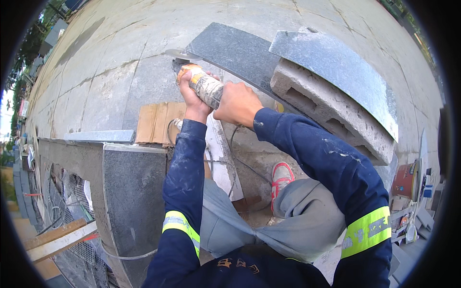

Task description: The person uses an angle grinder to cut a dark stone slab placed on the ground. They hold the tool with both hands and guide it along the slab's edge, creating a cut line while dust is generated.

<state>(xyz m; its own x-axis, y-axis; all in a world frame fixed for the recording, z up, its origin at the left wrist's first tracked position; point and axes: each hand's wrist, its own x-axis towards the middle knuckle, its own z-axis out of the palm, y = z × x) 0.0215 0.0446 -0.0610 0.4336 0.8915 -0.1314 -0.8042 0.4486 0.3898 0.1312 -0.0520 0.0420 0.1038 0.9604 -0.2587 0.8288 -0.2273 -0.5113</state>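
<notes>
An angle grinder (207, 91), its body worn and wrapped in dusty tape, is held in both my hands. My left hand (193, 100) wraps round it near the head. My right hand (238, 103) grips the rear end of the body. The cutting disc (183, 54) lies at the left end of a dark grey stone slab (235, 54); whether it touches the stone I cannot tell. A second, paler grey slab (336, 72) rests on a hollow concrete block (326, 108) to the right, overlapping the first one's right end.
At left stands a low wall faced with a dark slab (132, 192), a thin strip (98, 136) and brown cardboard (156, 121) on its top. A cable (247, 165) runs by my red-and-white shoe (282, 180). A reddish bucket (404, 180) and slab offcuts are far right.
</notes>
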